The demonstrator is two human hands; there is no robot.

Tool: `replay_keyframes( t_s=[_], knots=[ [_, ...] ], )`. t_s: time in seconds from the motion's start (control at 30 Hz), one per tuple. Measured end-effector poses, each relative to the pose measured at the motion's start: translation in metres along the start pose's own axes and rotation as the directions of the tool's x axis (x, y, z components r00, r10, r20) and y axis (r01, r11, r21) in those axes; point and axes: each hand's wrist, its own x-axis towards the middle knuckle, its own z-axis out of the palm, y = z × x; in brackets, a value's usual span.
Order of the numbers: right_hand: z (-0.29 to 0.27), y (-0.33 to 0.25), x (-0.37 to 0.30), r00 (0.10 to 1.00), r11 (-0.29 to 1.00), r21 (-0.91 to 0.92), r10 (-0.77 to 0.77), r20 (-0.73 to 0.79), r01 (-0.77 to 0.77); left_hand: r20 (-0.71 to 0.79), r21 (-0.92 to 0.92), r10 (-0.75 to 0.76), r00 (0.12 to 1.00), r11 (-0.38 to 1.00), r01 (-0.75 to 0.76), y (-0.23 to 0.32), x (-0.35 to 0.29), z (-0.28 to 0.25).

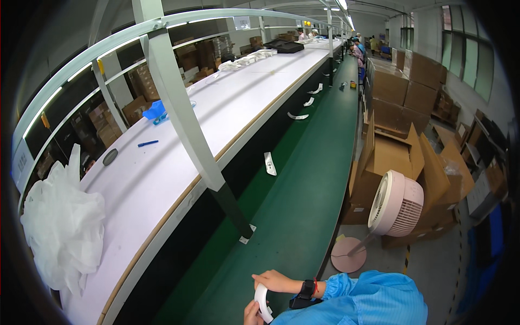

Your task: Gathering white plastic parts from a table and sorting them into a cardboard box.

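Observation:
A white curved plastic part (261,298) is held between both hands over the near end of the green conveyor belt (290,216). My right hand (275,281), with a black band at its wrist, has its fingers closed on the part's upper end. Lower down, at the picture's bottom edge, my left hand (252,313) grips the same part from the side; much of that hand is cut off. More white plastic parts lie along the belt, the closest being a flat one (270,163) with a small dark spot, then a curved one (298,116).
A metal post (184,114) stands between belt and white worktable (227,114). On the table are a heap of white plastic bags (65,222), a blue pen (148,143) and a grey oval object (110,157). A pink fan (398,203) and open cartons (387,157) stand right.

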Motion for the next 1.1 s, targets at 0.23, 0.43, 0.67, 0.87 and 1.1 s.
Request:
replay_keyframes(
  t_s=[0.23, 0.43, 0.67, 0.87, 1.1],
  knots=[
    [0.002, 0.007, 0.000, 1.000, 1.000, 0.020, 0.014, -0.002, -0.014, -0.101, -0.067, -0.029, 0.995, 0.998, 0.022, -0.008, 0.004, -0.006],
    [0.000, 0.004, -0.003, 0.999, 0.999, 0.013, 0.035, 0.002, -0.035, 0.004, -0.046, 0.005, 1.000, 0.999, -0.005, -0.010, 0.005, -0.006],
    [0.000, 0.010, -0.003, 0.999, 0.999, 0.021, 0.032, -0.013, -0.032, -0.045, -0.074, -0.004, 0.999, 0.997, 0.001, -0.014, 0.007, -0.006],
    [-0.001, 0.003, -0.009, 0.999, 1.000, 0.012, 0.013, -0.046, -0.012, -0.042, -0.088, -0.023, 0.999, 0.996, 0.019, -0.015, 0.005, -0.005],
    [-0.001, 0.003, -0.010, 0.999, 1.000, 0.007, -0.021, -0.039, 0.021, 0.120, -0.013, 0.008, 0.993, 1.000, -0.006, -0.022, 0.015, -0.020]
  ],
)
